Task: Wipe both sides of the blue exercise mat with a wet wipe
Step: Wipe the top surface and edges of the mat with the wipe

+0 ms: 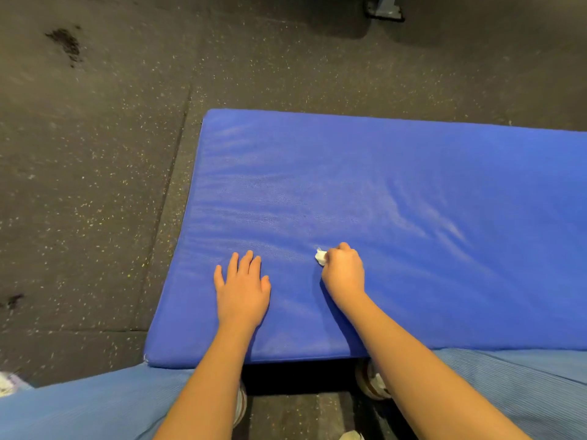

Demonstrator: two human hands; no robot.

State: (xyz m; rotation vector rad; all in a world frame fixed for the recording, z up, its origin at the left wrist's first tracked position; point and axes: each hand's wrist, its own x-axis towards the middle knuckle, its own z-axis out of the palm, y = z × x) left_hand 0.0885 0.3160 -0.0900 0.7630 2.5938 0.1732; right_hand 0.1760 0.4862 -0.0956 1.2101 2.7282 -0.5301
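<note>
**Item: blue exercise mat.**

Location: flat on the speckled rubber floor, directly in front of the crouching person. Its near edge lies at the knees in light blue ribbed trousers. Its right end runs out of view.

Handling (judged): a padded slab, thick enough to show a rounded side wall. It is probably soft under pressure yet stiff enough to flip in one piece. It is likely light for its area, but awkward because of its span. The skin looks smooth and vinyl-like, and so apt to be slick where wet. The best hold for turning it over appears to be the near long edge or the near left corner, one hand under each. The flat top offers nothing to grasp.

Appearance: saturated royal blue with a fine grain and rounded corners. Shallow creases and pale sheen streaks cross the surface, most strongly right of centre. Whether these streaks are moisture or reflected light cannot be told. The underside is hidden.

**Accessory: wet wipe.** Small, white and crumpled. Limp and light by the look of it.

**Hands:** the right hand is curled into a fist round the wipe, holding it against the mat near the front edge. The left hand lies flat just beside it, fingers straight and slightly spread, palm down on the mat.
</note>
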